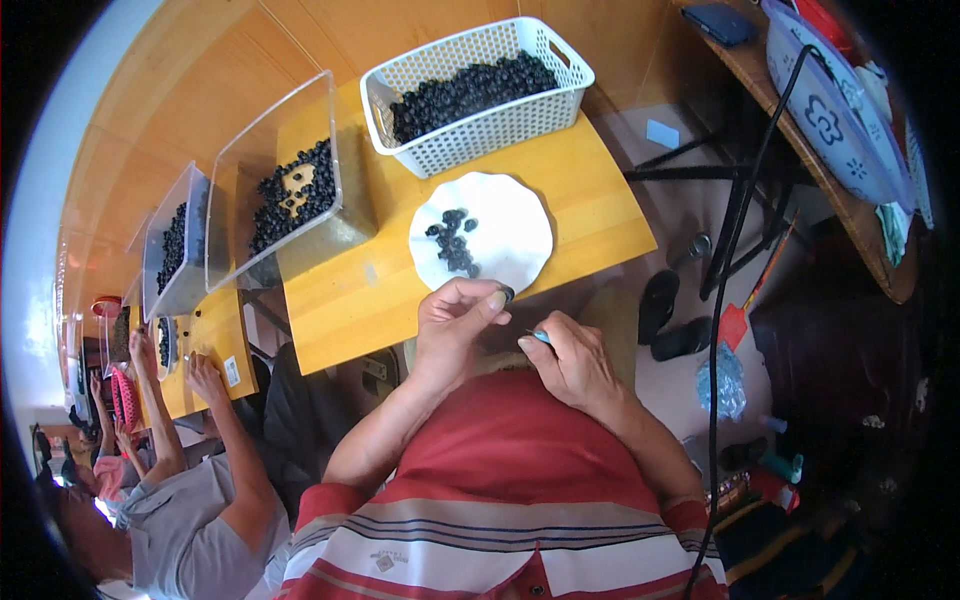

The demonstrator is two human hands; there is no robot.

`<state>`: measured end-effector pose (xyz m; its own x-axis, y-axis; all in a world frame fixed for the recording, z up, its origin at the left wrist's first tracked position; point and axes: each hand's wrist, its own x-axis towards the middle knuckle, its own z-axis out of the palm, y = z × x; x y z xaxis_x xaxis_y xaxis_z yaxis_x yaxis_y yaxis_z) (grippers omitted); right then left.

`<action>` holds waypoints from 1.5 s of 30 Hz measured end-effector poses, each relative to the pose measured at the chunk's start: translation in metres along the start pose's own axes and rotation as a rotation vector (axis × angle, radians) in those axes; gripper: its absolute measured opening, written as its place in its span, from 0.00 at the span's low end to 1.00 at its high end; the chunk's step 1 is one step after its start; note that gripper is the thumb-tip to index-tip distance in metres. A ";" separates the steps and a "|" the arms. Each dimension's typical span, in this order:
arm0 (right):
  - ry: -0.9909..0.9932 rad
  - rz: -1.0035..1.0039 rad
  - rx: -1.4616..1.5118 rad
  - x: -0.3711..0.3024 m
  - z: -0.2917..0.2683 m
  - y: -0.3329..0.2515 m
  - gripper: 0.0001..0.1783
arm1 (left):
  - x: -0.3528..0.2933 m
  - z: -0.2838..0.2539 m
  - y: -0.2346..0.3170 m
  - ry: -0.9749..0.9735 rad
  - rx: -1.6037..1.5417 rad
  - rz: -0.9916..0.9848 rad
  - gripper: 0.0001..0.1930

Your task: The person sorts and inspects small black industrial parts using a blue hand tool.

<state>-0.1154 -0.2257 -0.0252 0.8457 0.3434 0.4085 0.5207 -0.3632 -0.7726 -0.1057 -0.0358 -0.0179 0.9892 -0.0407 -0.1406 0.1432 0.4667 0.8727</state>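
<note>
My left hand (pixel 455 325) pinches a small black round part (pixel 507 294) between thumb and fingertips, just past the table's near edge. Close beside it, my right hand (pixel 575 365) is closed around a small tool with a blue handle (pixel 542 337). The tool's thin tip points toward the left hand and stays apart from the part; its kind is too small to make out. Beyond my hands, a white plate with a wavy rim (pixel 525 225) lies on the yellow table (pixel 350 315). Several similar black parts (pixel 455 240) are gathered on the plate's left half.
A white perforated basket (pixel 480 125) full of black parts stands at the table's back. To its left are a clear plastic bin (pixel 345 220) and another bin (pixel 175 250) of parts. A co-worker (pixel 200 510) sits at left. A black cable (pixel 714 400) hangs at right, near a wooden shelf (pixel 800 150).
</note>
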 end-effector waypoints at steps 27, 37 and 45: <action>-0.002 0.131 0.037 -0.018 -0.006 0.007 0.16 | 0.109 -0.028 0.042 -0.320 1.865 0.577 0.07; 0.046 0.170 0.087 -0.022 -0.010 0.008 0.16 | 0.087 -0.012 0.046 -0.318 1.495 0.526 0.07; 0.034 0.217 0.111 -0.015 -0.008 0.005 0.16 | 0.049 -0.017 0.027 -0.223 0.543 0.209 0.07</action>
<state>-0.1245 -0.2397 -0.0318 0.9409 0.2373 0.2417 0.3117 -0.3271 -0.8921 -0.0536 -0.0106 -0.0094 0.9720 -0.2080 0.1091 -0.1176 -0.0289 0.9926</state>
